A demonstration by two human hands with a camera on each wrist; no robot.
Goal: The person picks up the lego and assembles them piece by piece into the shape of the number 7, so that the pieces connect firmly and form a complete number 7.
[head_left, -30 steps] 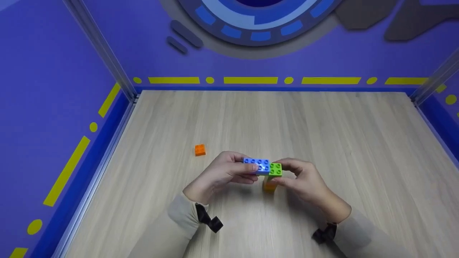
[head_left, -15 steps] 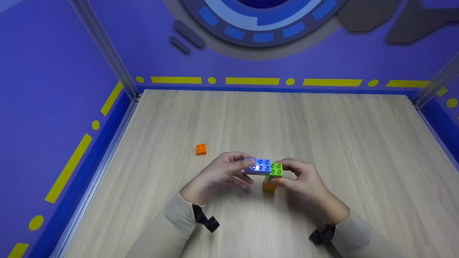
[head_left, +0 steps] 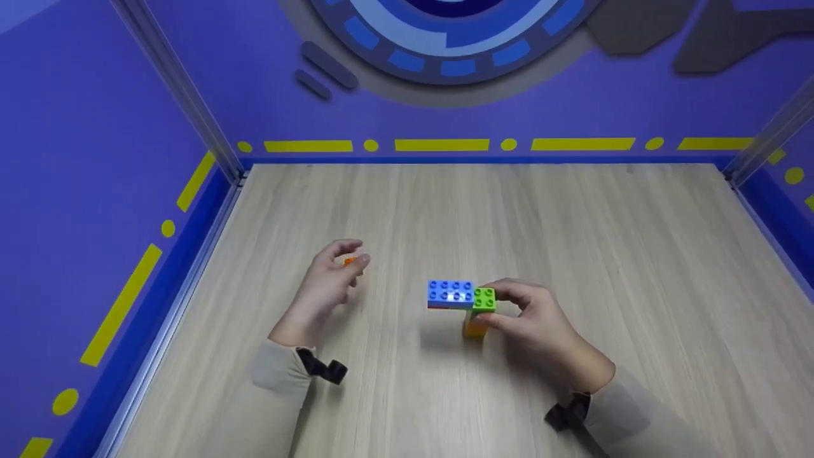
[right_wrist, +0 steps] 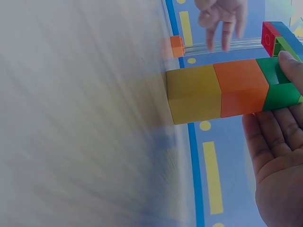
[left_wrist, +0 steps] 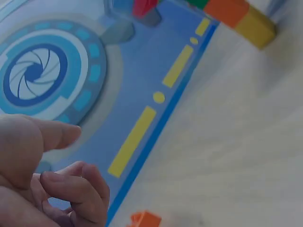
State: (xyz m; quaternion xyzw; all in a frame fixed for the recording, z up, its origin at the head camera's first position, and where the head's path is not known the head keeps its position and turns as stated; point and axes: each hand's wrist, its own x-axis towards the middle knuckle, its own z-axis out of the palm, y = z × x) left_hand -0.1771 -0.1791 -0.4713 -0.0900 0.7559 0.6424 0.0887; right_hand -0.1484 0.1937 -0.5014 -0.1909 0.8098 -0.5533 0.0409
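Note:
My right hand (head_left: 534, 321) pinches a tower of toy building bricks near its top, thumb on one side. From the table up, the right wrist view shows a yellow brick (right_wrist: 195, 93), an orange brick (right_wrist: 241, 88) and a green brick (right_wrist: 279, 97). A light green brick (head_left: 484, 298) tops it. A blue brick (head_left: 449, 293) juts out leftward, with a red brick (right_wrist: 269, 38) under it. Over a small loose orange brick (head_left: 349, 261) hovers my left hand (head_left: 324, 280), fingers bent loosely around nothing. The wrist views show a gap between them.
The pale wooden table (head_left: 572, 229) is bounded by a blue back wall (head_left: 445, 121) with yellow marks and a side wall (head_left: 95, 191) on the left. A metal post (head_left: 178, 89) stands in the left corner. A black strap (head_left: 327, 369) sits at the left wrist.
My left hand has let go of the blue brick and moved left to above the loose orange brick. The right hand and the tower stay almost in place.

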